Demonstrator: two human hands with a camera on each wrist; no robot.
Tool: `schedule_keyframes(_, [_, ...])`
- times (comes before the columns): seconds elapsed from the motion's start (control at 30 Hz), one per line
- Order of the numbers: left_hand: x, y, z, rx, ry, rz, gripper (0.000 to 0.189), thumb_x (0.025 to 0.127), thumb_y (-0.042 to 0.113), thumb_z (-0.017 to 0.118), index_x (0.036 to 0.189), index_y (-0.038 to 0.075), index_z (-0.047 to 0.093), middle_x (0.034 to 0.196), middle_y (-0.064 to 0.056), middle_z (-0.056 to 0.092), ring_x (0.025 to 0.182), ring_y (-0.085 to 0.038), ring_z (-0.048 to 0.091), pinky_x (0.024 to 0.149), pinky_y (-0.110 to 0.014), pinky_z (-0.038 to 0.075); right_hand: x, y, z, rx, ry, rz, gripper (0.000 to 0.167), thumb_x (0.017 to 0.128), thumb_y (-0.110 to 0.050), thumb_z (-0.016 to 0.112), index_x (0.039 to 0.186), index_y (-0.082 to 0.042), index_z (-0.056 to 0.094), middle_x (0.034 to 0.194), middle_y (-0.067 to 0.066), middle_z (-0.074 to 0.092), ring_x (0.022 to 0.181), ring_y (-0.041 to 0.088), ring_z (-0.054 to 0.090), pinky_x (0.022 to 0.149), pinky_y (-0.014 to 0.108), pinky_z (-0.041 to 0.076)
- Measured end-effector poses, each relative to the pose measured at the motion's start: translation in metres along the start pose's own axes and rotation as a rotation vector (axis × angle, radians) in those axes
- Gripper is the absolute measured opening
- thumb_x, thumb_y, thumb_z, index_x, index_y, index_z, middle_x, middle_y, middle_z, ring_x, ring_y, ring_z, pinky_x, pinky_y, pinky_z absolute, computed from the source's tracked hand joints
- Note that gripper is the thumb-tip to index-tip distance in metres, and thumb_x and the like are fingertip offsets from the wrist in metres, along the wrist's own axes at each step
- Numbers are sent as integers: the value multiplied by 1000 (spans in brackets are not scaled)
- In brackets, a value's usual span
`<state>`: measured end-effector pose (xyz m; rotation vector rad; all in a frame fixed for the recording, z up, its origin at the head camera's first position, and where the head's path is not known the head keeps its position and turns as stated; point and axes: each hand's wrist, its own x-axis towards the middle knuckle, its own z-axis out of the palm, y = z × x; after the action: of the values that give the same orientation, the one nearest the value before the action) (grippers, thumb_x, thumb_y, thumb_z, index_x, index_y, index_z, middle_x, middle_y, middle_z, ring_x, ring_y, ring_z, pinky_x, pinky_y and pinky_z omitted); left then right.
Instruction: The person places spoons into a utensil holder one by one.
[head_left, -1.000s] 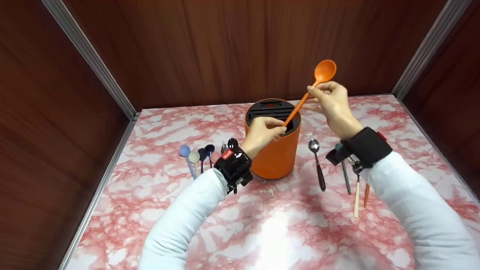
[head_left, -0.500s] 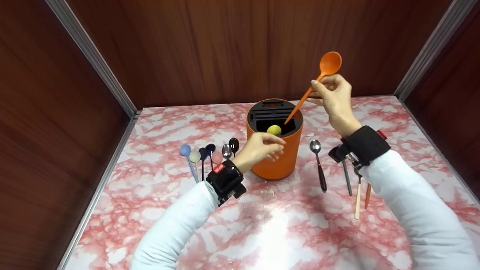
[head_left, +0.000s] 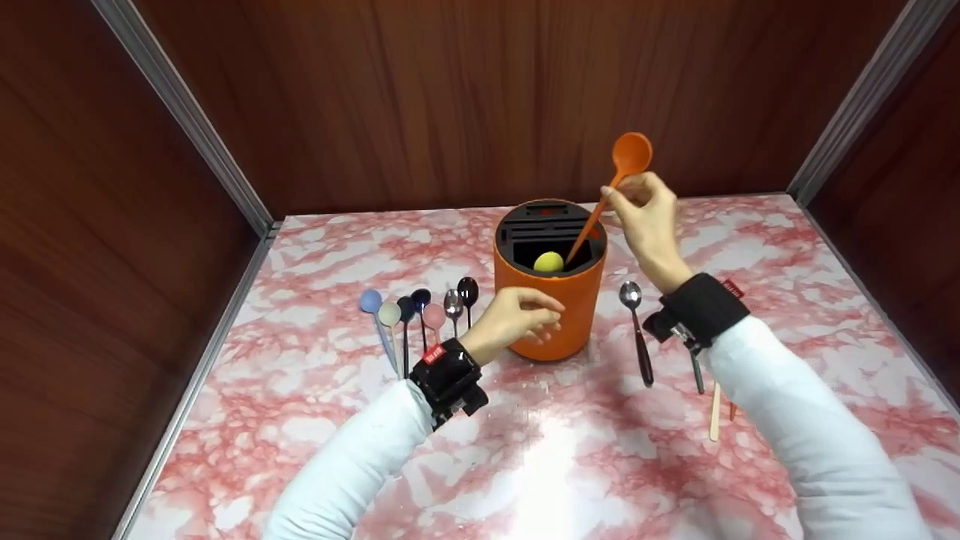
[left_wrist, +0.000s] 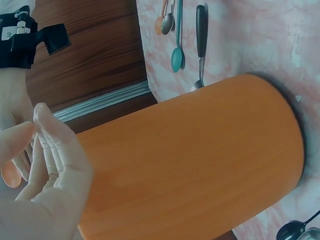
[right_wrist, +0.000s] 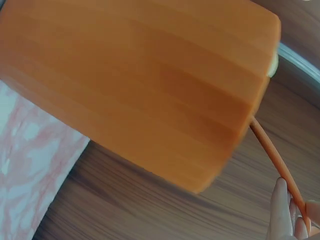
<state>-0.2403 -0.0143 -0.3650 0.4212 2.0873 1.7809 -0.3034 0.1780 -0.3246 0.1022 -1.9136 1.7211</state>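
Observation:
My right hand (head_left: 649,221) pinches an orange spoon (head_left: 632,153) by its handle, bowl up and tilted to the right. The handle's lower end reaches into the front opening of an orange utensil holder (head_left: 559,322) with a black slotted top. In that same opening sits a yellow round piece (head_left: 549,262), like a spoon's bowl; its lower part is hidden. My left hand (head_left: 514,322), fingers loosely bent and holding nothing, hovers before the holder's front left. The right wrist view shows the spoon's handle (right_wrist: 272,150) passing over the rim.
Left of the holder lie several spoons, among them a blue one (head_left: 370,301) and a pink one (head_left: 433,316). To its right lies a metal spoon (head_left: 639,337) with a dark handle. More utensils, including a cream handle (head_left: 715,412), are partly under my right forearm. Wooden walls enclose the table.
My left hand has left the holder's opening and drawn down toward me, uncovering the yellow piece. The right hand rose slightly, then lowered, bringing the orange spoon more upright and its handle into the opening.

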Motion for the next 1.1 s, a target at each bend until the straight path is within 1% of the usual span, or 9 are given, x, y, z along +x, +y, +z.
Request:
schedule_keyframes(0.2, [-3, -12, 2, -35, -4, -42, 20, 91, -5, 57, 108, -14, 64, 76, -8, 67, 59, -11, 59, 63, -27, 59, -9, 11, 6, 152, -37, 98, 14, 89, 8, 63, 83, -2, 54, 77, 2, 58, 66, 7, 61, 60, 21, 59])
schedule_keyframes(0.3, [-5, -18, 2, -45, 0, -61, 19, 91, -5, 58, 107, -13, 65, 76, -8, 67, 59, -12, 59, 65, -29, 60, -12, 16, 8, 149, -47, 104, 13, 89, 10, 62, 84, 0, 54, 77, 2, 59, 65, 7, 61, 60, 20, 58])
schedule_keyframes(0.5, [-12, -28, 6, -90, -3, -75, 20, 91, -6, 58, 107, -14, 64, 76, -8, 67, 60, -11, 59, 61, -22, 56, -18, 20, 11, 162, -81, 103, 13, 88, 10, 63, 84, 1, 55, 79, 3, 59, 67, 7, 62, 62, 19, 58])
schedule_keyframes(0.67, [-15, -37, 7, -125, -6, -90, 20, 90, -7, 57, 108, -15, 63, 80, -10, 67, 63, -11, 59, 68, -26, 58, -20, 23, 13, 126, -114, 69, 10, 88, 9, 64, 86, 3, 57, 82, 6, 60, 70, 7, 62, 65, 21, 59])
schedule_keyframes(0.83, [-17, -43, 7, -133, -2, -88, 21, 90, -7, 57, 108, -16, 63, 81, -11, 68, 61, -11, 59, 64, -25, 57, -21, 27, 12, 22, -136, 16, 6, 87, 9, 64, 90, 8, 59, 85, 9, 64, 71, 4, 62, 66, 19, 58])
schedule_keyframes(0.9, [-17, -45, 7, -132, -2, -87, 22, 89, -6, 58, 108, -16, 63, 82, -15, 69, 61, -11, 59, 62, -24, 57, -21, 28, 12, -14, -144, 4, 6, 87, 9, 65, 90, 10, 60, 84, 11, 65, 71, 2, 62, 66, 19, 58])
schedule_keyframes(1.0, [-19, -47, 6, -125, -1, -96, 22, 90, -6, 58, 109, -16, 62, 87, -23, 69, 62, -11, 59, 65, -26, 58, -22, 29, 12, -35, -157, 5, 8, 86, 9, 66, 93, 11, 62, 87, 15, 67, 70, 1, 62, 67, 18, 58])
schedule_keyframes(1.07, [-19, -49, 6, -119, 2, -100, 22, 91, -5, 58, 109, -16, 62, 91, -25, 68, 63, -11, 59, 66, -28, 58, -21, 29, 12, -49, -164, 10, 10, 86, 9, 66, 94, 12, 63, 87, 16, 67, 69, 0, 62, 66, 16, 57])
schedule_keyframes(1.1, [-20, -50, 5, -117, 4, -105, 21, 91, -5, 58, 109, -15, 63, 90, -24, 68, 63, -11, 59, 67, -28, 58, -21, 29, 11, -58, -172, 10, 11, 86, 9, 66, 95, 13, 64, 88, 17, 68, 69, -1, 62, 66, 15, 56])
